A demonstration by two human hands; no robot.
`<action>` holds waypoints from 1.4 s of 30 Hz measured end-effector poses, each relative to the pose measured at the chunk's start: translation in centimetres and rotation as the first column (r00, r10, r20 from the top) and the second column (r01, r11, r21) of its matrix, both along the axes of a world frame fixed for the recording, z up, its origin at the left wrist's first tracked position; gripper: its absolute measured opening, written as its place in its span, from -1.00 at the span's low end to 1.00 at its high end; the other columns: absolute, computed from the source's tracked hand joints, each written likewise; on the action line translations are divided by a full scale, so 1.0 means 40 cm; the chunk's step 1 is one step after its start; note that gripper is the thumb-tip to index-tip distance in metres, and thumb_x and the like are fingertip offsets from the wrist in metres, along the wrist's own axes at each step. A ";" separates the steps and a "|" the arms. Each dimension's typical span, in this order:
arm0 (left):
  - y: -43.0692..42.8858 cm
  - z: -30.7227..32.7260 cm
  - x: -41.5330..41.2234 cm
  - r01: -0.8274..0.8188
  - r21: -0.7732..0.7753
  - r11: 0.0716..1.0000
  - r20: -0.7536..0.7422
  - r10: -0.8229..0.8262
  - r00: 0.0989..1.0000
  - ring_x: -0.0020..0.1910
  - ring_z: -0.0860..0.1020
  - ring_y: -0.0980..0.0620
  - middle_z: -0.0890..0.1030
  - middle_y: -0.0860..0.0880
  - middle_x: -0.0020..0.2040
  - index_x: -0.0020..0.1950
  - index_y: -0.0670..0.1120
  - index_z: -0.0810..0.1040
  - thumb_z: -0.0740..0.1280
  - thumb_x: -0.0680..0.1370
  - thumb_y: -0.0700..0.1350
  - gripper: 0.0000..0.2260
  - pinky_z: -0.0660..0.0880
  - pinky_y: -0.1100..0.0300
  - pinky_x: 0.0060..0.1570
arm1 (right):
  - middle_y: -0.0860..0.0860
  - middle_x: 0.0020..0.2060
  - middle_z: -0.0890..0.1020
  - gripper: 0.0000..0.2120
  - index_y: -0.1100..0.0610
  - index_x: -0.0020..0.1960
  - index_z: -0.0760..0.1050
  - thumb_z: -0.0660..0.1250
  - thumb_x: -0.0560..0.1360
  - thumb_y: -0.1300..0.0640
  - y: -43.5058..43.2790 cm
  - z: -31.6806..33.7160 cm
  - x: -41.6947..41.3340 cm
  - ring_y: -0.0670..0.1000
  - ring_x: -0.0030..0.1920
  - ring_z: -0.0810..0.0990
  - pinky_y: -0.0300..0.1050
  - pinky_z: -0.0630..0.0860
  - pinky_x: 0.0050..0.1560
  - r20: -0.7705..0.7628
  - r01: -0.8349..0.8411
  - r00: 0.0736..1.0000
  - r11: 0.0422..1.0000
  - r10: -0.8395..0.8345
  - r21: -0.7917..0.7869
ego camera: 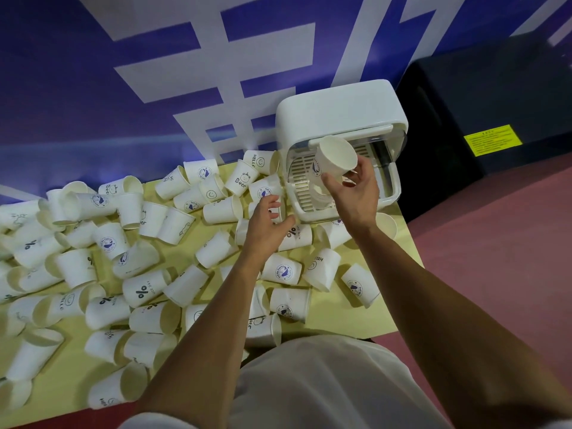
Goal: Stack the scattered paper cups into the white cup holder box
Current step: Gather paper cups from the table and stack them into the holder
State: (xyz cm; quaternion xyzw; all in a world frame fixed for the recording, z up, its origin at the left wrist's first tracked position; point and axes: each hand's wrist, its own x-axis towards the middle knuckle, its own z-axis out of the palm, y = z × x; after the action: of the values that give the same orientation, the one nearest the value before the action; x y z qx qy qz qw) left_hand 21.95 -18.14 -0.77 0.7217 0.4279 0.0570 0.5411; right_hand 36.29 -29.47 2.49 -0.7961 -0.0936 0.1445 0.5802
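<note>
One paper cup (335, 156) is pinched at its lower end by the right hand (356, 188) and held tilted in front of the open white cup holder box (340, 109), above its slatted inner tray. The box stands at the tabletop's (340, 318) far right corner. The left hand (267, 221) hovers just beside it with fingers loose and spread, gripping nothing. Whether it touches the cups beneath cannot be told. Scattered paper cups (142, 289) lie on their sides across the yellow tabletop.
</note>
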 end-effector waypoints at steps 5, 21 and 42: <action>-0.004 -0.024 0.014 0.019 0.007 1.000 -0.012 -0.019 1.000 0.19 0.53 0.08 0.49 0.11 0.27 0.36 0.08 0.38 0.47 0.47 0.02 -0.50 0.50 0.11 0.16 | -0.17 0.08 0.58 -0.47 -0.03 0.25 0.40 0.52 0.35 -0.03 -0.012 -0.006 0.004 -0.13 0.09 0.59 -0.03 0.60 0.12 0.038 -0.001 0.999 0.999 0.003 -0.052; -0.002 -0.005 -0.001 -0.013 0.002 1.000 0.018 0.013 1.000 0.20 0.52 0.09 0.49 0.09 0.29 0.39 0.07 0.37 0.46 0.50 -0.02 -0.50 0.41 0.34 -0.03 | 0.07 0.35 0.52 -0.29 0.13 0.45 0.34 0.49 0.38 -0.01 -0.022 -0.038 -0.015 0.09 0.35 0.47 0.07 0.44 0.34 0.144 -0.084 0.980 0.942 0.137 -0.324; 0.089 0.009 -0.584 -0.258 0.060 0.964 0.069 0.253 0.965 0.16 0.52 0.05 0.50 0.07 0.26 0.39 -0.02 0.41 0.44 0.52 -0.05 -0.54 0.49 0.17 0.12 | 0.04 0.25 0.58 -0.46 0.13 0.38 0.41 0.46 0.45 0.05 0.161 -0.025 -0.576 0.07 0.22 0.54 0.03 0.51 0.19 0.149 -0.467 0.837 0.829 0.527 -0.309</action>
State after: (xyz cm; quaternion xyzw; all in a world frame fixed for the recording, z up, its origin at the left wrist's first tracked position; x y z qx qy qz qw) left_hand -1.41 -14.59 -0.40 0.6765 0.4986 0.1626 0.5171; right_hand 13.24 -23.01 1.48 -0.8239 -0.3448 0.2098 0.3978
